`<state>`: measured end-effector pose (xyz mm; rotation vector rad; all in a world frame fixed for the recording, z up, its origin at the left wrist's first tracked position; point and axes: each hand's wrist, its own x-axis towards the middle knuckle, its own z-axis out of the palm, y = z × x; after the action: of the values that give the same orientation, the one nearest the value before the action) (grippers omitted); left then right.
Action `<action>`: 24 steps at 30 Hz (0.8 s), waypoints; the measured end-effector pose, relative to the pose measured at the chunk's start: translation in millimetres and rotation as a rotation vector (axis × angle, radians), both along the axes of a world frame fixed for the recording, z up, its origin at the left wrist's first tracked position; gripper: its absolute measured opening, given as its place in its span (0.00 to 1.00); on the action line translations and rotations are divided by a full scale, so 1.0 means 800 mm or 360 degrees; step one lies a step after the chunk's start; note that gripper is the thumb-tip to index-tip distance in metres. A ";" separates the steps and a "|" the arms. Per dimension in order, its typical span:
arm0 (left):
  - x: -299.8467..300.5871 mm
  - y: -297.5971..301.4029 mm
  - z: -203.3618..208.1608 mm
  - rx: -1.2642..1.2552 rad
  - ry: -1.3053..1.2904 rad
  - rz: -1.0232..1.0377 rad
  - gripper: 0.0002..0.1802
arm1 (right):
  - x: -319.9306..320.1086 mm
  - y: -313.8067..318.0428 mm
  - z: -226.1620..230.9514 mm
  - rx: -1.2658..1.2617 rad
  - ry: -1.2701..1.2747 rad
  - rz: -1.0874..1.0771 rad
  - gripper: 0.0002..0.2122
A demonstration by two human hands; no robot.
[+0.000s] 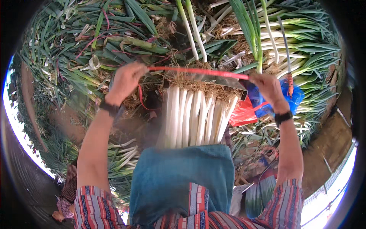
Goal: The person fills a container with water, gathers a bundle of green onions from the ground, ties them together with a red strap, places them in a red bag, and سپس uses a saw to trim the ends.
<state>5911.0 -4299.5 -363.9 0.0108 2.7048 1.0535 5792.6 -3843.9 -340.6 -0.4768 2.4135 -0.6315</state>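
Note:
A red plastic strip [198,71] is stretched almost level between my two hands. My left hand [126,82] pinches its left end, and a loose tail hangs below that hand. My right hand [268,88] is closed on the other end, with a short piece trailing beneath it. Just below the strip lies a row of leeks [193,116], white stems side by side and brown roots pointing away from me. Their near ends disappear at a teal apron [179,175] over my lap. The strip passes above the root ends, and I cannot tell whether it touches them.
A red plastic bag [244,113] and a blue bag [295,100] lie right of the row. Near the blue bag is a long thin blade with an orange-brown handle [290,84]. Leeks [312,47] are piled far right; leafy trimmings [76,45] cover the left. Part of another person [65,208] shows lower left.

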 end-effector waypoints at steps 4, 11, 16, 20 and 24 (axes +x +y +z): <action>-0.058 -0.012 -0.117 -0.0060 -0.0293 0.0099 0.14 | -0.046 0.026 -0.160 -0.0062 -0.0161 -0.0203 0.11; -0.010 -0.010 -0.303 -0.0168 -0.0833 0.0016 0.12 | 0.043 0.073 -0.365 -0.0595 -0.1228 -0.0963 0.10; 0.137 -0.008 -0.331 -0.0501 -0.1333 -0.0408 0.11 | 0.197 0.104 -0.360 -0.0747 -0.1366 -0.1634 0.09; 0.201 0.019 -0.266 -0.0545 -0.1580 -0.0272 0.13 | 0.267 0.096 -0.315 -0.0687 -0.0933 -0.1804 0.08; 0.200 0.105 -0.215 0.0523 -0.1193 0.0789 0.16 | 0.282 0.084 -0.295 -0.0529 -0.0420 -0.1493 0.07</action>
<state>6071.1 -4215.5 -535.5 -0.8501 1.8679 1.2830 6017.9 -3776.6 -576.8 0.6410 2.1791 -1.3882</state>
